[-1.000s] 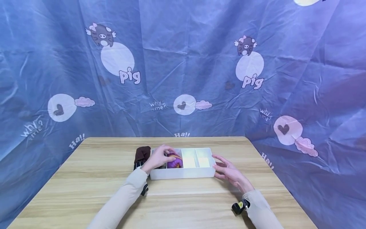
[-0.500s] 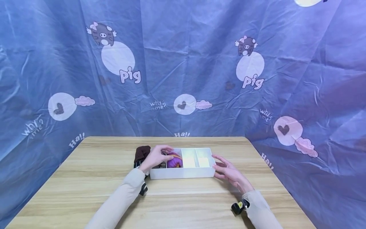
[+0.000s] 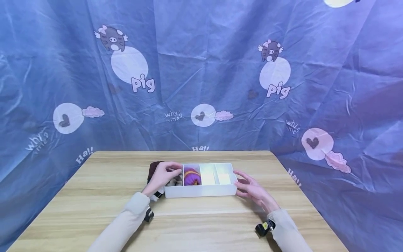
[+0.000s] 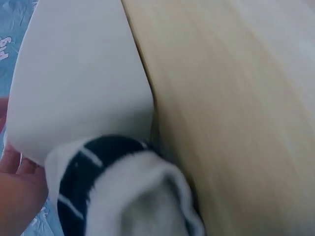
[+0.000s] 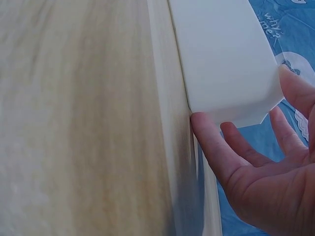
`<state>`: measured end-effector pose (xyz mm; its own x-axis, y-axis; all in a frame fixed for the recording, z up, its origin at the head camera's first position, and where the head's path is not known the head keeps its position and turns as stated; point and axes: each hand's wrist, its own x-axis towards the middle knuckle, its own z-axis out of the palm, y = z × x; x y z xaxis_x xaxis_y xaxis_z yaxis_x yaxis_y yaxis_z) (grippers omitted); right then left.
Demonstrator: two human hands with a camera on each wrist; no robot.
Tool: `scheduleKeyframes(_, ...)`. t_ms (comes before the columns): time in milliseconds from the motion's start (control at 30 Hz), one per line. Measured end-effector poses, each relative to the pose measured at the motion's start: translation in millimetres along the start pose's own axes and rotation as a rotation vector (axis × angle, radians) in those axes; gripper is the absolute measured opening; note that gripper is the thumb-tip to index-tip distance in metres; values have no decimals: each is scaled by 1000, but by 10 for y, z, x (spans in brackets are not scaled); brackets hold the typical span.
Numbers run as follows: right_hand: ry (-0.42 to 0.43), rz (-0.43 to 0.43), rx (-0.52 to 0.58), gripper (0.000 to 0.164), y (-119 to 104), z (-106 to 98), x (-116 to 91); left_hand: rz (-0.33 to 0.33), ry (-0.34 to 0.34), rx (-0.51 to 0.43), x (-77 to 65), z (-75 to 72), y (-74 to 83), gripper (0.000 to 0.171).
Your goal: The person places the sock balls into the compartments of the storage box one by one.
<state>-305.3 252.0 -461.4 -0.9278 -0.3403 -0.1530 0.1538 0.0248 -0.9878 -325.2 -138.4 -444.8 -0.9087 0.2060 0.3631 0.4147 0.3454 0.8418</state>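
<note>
A long white divided box stands on the table. A rolled purple sock with an orange band fills its second compartment from the left. Greyish rolled fabric lies in the leftmost one, partly hidden by my left hand. That hand hovers over the box's left end, thumb and fingers curved and apart, with nothing visible between them. My right hand touches the box's right end with extended, spread fingers. Left of the box lies dark brown fabric; a white sock with a dark band shows in the left wrist view.
The two right-hand compartments show bare white floors. Wood-grain tabletop extends in front of the box. Behind the table hangs a blue printed cloth. Small black cameras sit at the wrists.
My left hand has come away from the purple sock and moved left over the leftmost compartment, uncovering the sock. The right hand and the box stay in place.
</note>
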Motion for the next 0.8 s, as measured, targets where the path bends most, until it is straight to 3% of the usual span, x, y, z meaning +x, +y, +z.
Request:
scheduleKeyframes(433,-22,-17,0,71,19,-4,-7,13,-17,-42,-166,-226,-59,25)
scheduleKeyframes(800,-19,-14,-2,71,20,-25,9,-64,15,-102,-268,-468,-151,29)
